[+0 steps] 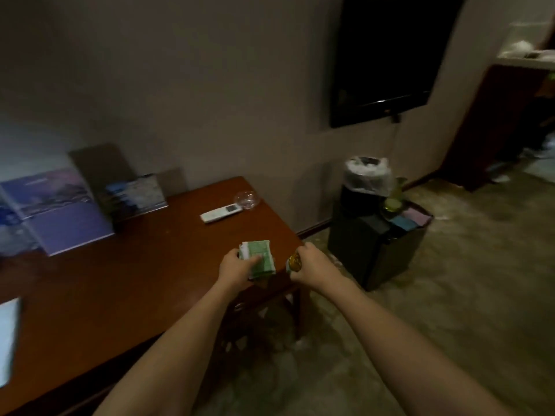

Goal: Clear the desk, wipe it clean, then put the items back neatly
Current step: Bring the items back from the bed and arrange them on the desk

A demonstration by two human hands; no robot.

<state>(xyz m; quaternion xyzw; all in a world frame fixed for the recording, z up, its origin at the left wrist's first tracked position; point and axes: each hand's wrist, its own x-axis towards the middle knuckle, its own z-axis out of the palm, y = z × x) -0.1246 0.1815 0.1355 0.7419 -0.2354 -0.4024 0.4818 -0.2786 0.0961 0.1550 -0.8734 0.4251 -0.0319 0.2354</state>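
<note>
A brown wooden desk (126, 283) fills the left half of the view. My left hand (237, 264) grips a green tissue pack (261, 256) over the desk's right front corner. Just past that corner, my right hand (312, 265) is closed around a small can with a gold top (293, 262). A white remote (220, 213) and a clear glass ashtray (247, 199) lie near the desk's far right edge. Purple-blue brochures (57, 211) and a card in a clear stand (135, 195) lean against the wall at the back left.
A white paper (7, 337) lies at the desk's left front edge. Right of the desk stands a black cabinet (369, 244) bearing a lined bin (368, 175), a green bottle (393, 199) and coloured cloths (410, 219). A dark TV (390, 55) hangs on the wall.
</note>
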